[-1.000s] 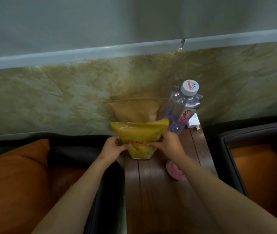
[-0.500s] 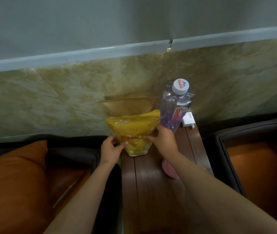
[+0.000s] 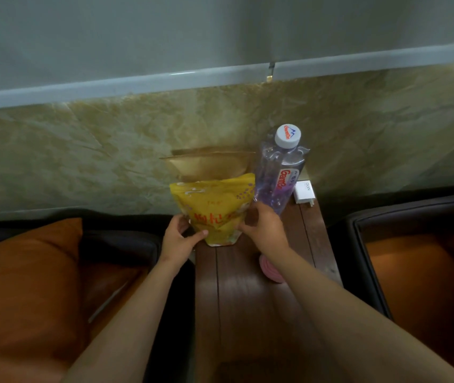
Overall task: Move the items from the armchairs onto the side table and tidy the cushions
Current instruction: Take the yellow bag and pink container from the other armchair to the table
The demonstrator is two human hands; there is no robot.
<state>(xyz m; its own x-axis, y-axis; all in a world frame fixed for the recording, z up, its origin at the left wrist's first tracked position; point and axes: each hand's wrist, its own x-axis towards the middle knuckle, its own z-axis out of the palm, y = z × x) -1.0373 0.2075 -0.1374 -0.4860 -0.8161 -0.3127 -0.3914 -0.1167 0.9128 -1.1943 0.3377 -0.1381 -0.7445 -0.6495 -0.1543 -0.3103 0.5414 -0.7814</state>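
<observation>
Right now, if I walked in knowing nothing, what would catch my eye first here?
The bright yellow pouch stands at the far end of the dark wooden side table. The left hand and the right hand grip it low on either side. Just right of it stands a clear water bottle with a white cap, and an orange cushion fills the armchair on the left.

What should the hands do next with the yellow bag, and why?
Probably let go and draw both hands back. The left hand and right hand grip the yellow snack pouch at its sides, and its base looks set upright on the wooden side table, in front of the brown paper pouch, beside the water bottle. The orange cushion could come next.
</observation>
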